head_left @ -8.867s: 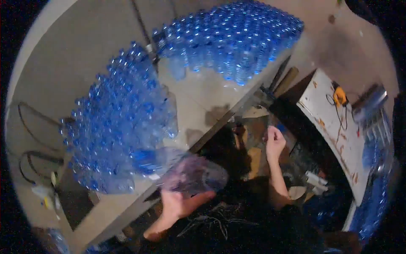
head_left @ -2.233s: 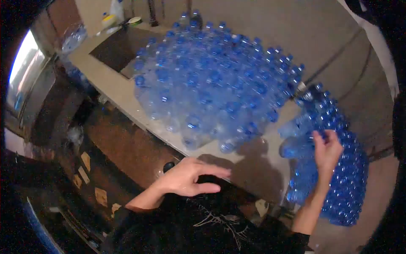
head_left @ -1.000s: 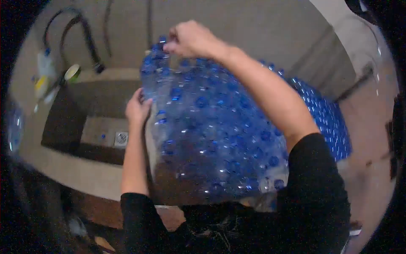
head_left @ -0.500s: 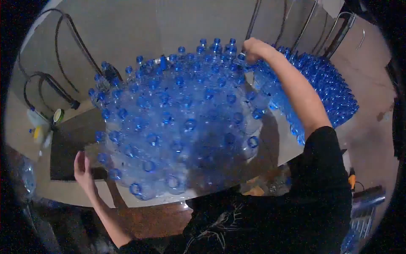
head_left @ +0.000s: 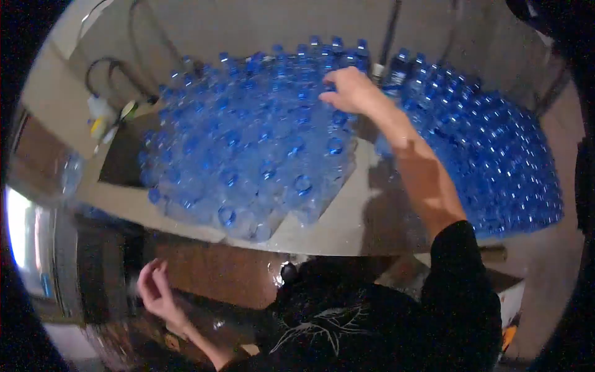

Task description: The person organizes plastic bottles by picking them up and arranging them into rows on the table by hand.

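Observation:
Many blue-tinted clear plastic bottles [head_left: 248,155] stand packed upright on a pale counter [head_left: 338,214]. My right hand [head_left: 350,90] reaches over the back right part of this group, its thumb and fingers apart around a small gap. Whether a fingertip touches a bottle neck there, I cannot tell. Down at the lower left, off the counter's front edge, is my left hand [head_left: 160,294], with loosely curved fingers, thumb apart and nothing visible in it.
A second dense group of blue bottles [head_left: 489,161] stands on the right. Dark hoses [head_left: 111,68] hang along the back wall. A dark panel [head_left: 127,155] and a yellow-and-white bottle [head_left: 99,121] are at the left.
The view has shifted, showing more of the right-hand group. My right hand has moved left over the bottles, its fingers now apart. My left hand has dropped away from the bottles' left edge.

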Demonstrator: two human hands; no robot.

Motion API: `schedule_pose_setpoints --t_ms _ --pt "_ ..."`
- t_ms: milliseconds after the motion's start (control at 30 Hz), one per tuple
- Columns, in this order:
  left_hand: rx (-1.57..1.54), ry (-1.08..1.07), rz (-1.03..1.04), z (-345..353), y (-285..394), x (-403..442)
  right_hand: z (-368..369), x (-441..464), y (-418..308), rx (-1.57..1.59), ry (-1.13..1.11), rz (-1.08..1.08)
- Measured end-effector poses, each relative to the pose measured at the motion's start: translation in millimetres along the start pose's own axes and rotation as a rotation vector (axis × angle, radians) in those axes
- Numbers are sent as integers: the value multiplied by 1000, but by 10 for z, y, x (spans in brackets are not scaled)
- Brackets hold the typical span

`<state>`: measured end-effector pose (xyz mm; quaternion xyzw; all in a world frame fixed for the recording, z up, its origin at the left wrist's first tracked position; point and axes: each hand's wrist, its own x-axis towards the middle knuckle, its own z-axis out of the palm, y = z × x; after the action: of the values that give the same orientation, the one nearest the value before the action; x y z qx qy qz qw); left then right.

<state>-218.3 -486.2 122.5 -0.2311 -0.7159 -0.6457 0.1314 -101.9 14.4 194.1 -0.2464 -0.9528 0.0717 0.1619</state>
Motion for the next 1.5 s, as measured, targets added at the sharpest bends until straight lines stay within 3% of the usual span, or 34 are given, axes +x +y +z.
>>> schedule_pose_setpoints --t_ms 33,67,100,200,300,400,500,533,567,600,633,733,833,933,967,1000,1133,1333,1433,1500 --pt "196 -33 39 180 274 -81 36 58 79 14 -36 -30" --pt "-38 -48 -28 397 422 -169 39 95 121 19 -71 -41" --pt "-80 -87 -9 507 425 -211 12 91 118 35 -53 -20" --pt "-55 -281 115 779 693 -311 -1 149 207 -9 39 -70" --pt "-120 -370 88 1015 844 -498 -344 129 156 -82 64 -93" --pt "-234 -696 25 1311 1015 -666 -980 -86 52 -157 237 -108" --pt "-390 -943 46 1880 1097 -862 -1901 -818 -533 8 285 261" --pt "-382 -904 168 2138 1151 -903 -1936 -826 -10 -25 393 -188" --pt "-348 -838 287 2368 1196 -919 -2048 -1035 -20 -145 421 -184" --pt "-393 -731 328 2553 1244 -916 -2088 -1258 -205 -34 406 -195" --pt "-435 -624 378 2724 1278 -948 -2089 -1416 -249 -111 334 -42" --pt "-432 -503 274 3294 1095 -1268 -1625 -1767 -222 124 252 53" --pt "-404 -629 276 3549 655 -1563 -1137 -1984 -41 209 244 243" --pt "-211 -681 173 3589 577 -1564 -348 -2135 451 758 673 506" --pt "-90 -713 115 3571 552 -1577 12 -2189 552 797 814 606" --pt "-60 -678 129 3611 506 -1603 552 -2266 902 595 1019 144" --pt "61 -574 208 3663 428 -1577 1276 -2054 811 467 863 566" --pt "31 -488 241 3778 348 -1606 1501 -1961 1038 248 747 490" --pt "-6 -520 170 3896 219 -1635 1487 -1899 1069 385 520 656" --pt "6 -539 109 3945 171 -1625 1479 -1872 1060 358 574 627"
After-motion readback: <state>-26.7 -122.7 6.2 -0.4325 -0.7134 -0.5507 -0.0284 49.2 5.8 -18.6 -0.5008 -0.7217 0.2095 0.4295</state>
